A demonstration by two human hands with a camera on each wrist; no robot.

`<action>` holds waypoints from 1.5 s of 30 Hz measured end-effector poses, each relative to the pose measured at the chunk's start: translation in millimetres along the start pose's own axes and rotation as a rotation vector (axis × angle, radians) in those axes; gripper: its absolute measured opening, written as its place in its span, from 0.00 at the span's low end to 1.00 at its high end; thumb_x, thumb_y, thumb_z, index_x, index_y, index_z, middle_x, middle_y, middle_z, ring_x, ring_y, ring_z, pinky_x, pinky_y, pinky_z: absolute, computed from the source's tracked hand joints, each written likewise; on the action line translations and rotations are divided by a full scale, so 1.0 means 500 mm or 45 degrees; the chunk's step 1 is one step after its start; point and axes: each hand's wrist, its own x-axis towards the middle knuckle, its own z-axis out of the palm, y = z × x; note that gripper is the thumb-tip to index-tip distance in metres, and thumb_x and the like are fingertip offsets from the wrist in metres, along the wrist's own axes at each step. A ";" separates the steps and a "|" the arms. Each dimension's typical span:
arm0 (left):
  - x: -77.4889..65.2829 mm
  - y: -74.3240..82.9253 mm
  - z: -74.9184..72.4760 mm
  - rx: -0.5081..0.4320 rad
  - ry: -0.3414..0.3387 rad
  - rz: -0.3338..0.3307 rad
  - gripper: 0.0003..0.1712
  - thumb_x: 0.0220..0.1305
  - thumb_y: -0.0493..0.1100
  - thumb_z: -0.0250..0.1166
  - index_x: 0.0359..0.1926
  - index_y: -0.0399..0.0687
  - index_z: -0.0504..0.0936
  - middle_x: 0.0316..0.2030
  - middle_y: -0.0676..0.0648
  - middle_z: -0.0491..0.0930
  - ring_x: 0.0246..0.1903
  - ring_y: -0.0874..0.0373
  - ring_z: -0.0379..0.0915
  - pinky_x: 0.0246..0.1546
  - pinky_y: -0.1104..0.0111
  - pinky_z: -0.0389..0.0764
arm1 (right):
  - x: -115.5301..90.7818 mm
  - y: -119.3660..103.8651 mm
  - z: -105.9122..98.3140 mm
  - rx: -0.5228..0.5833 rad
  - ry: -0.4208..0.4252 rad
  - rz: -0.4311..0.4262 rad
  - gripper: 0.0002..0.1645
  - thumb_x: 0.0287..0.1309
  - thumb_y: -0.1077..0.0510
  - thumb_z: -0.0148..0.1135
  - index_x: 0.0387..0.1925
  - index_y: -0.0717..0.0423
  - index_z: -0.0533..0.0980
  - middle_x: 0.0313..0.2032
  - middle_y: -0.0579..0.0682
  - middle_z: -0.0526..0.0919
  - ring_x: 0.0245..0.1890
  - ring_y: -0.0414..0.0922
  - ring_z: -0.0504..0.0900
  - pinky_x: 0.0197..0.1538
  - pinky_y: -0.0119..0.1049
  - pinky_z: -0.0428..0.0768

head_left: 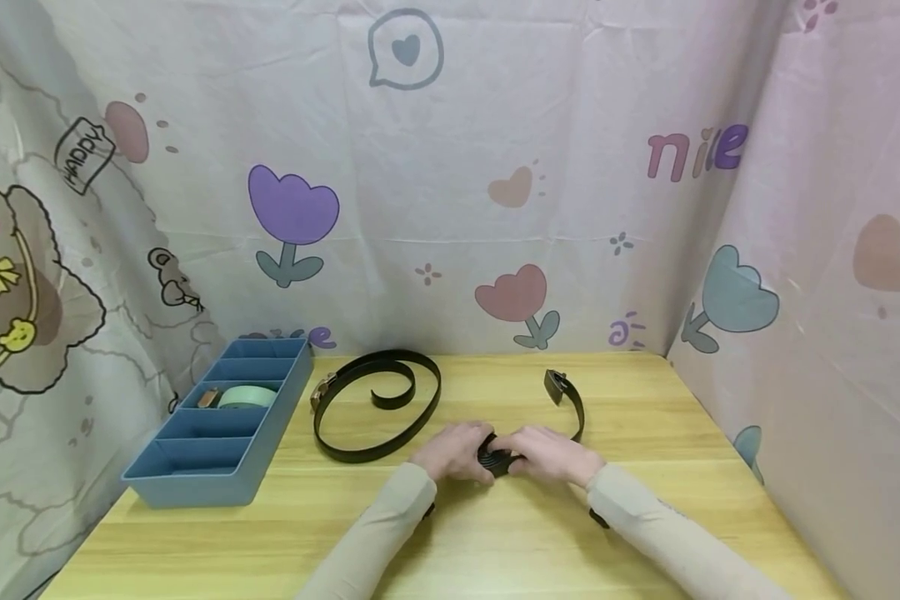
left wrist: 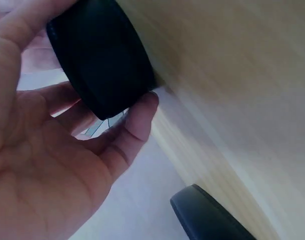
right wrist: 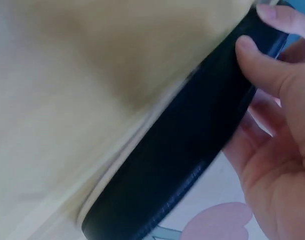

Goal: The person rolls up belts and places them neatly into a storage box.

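Observation:
In the head view, a black belt [head_left: 499, 463] is wound into a tight coil at the middle of the table, standing on its edge. My left hand [head_left: 457, 451] grips the coil from the left; the left wrist view shows thumb and fingers around its dark outer face [left wrist: 102, 60]. From the right, my right hand [head_left: 553, 455] pinches the belt, its thumb flat on the strap [right wrist: 177, 135] and the other fingers behind. Past the right hand, the unwound part curves back to a buckle [head_left: 557, 385]. The coil's sides are partly hidden by the fingers.
A second black belt [head_left: 375, 454] lies in a loose loop left of the hands, its buckle [head_left: 322, 390] near a blue divided tray [head_left: 251, 475]. One tray compartment holds a pale green roll [head_left: 247, 397] beside a small brown item [head_left: 209, 398]. Printed curtains [head_left: 420, 167] surround the table.

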 end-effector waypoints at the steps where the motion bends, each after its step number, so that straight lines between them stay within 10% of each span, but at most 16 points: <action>1: 0.000 0.001 0.000 -0.001 0.005 -0.008 0.28 0.47 0.58 0.77 0.45 0.55 0.75 0.37 0.56 0.76 0.32 0.63 0.70 0.35 0.70 0.74 | 0.002 -0.001 0.001 -0.002 0.017 -0.004 0.18 0.56 0.59 0.69 0.49 0.43 0.79 0.42 0.41 0.87 0.38 0.35 0.82 0.43 0.30 0.80; 8: -0.001 0.008 0.004 -0.015 0.085 -0.123 0.35 0.41 0.68 0.75 0.42 0.50 0.78 0.34 0.53 0.78 0.30 0.62 0.70 0.36 0.68 0.75 | 0.009 -0.002 0.015 0.008 0.084 -0.022 0.13 0.59 0.55 0.66 0.47 0.46 0.81 0.37 0.42 0.88 0.31 0.31 0.81 0.36 0.23 0.78; 20: 0.000 -0.013 -0.007 0.008 0.003 0.039 0.29 0.43 0.58 0.79 0.46 0.59 0.79 0.38 0.58 0.79 0.34 0.65 0.70 0.38 0.70 0.74 | 0.005 -0.003 0.003 0.007 0.012 -0.029 0.25 0.54 0.60 0.70 0.54 0.45 0.78 0.45 0.44 0.87 0.42 0.36 0.84 0.46 0.31 0.81; 30: -0.009 0.007 0.003 0.133 0.117 -0.043 0.35 0.43 0.67 0.75 0.46 0.51 0.78 0.39 0.51 0.80 0.34 0.61 0.74 0.37 0.68 0.77 | 0.012 -0.008 0.019 -0.007 0.104 -0.026 0.16 0.58 0.57 0.68 0.48 0.48 0.81 0.39 0.43 0.87 0.33 0.32 0.81 0.37 0.24 0.78; 39: -0.010 -0.014 -0.008 0.020 -0.031 0.045 0.29 0.44 0.52 0.80 0.47 0.61 0.76 0.44 0.57 0.77 0.37 0.64 0.70 0.39 0.69 0.72 | 0.008 -0.002 0.004 -0.042 -0.020 0.042 0.31 0.53 0.56 0.71 0.60 0.44 0.75 0.47 0.43 0.83 0.43 0.39 0.80 0.50 0.37 0.79; 45: -0.018 -0.003 -0.006 0.049 0.035 -0.062 0.29 0.41 0.58 0.80 0.41 0.56 0.77 0.35 0.56 0.76 0.32 0.63 0.70 0.35 0.68 0.74 | 0.014 -0.008 0.014 -0.059 0.067 0.015 0.26 0.50 0.60 0.73 0.53 0.46 0.79 0.47 0.45 0.86 0.45 0.41 0.84 0.49 0.37 0.81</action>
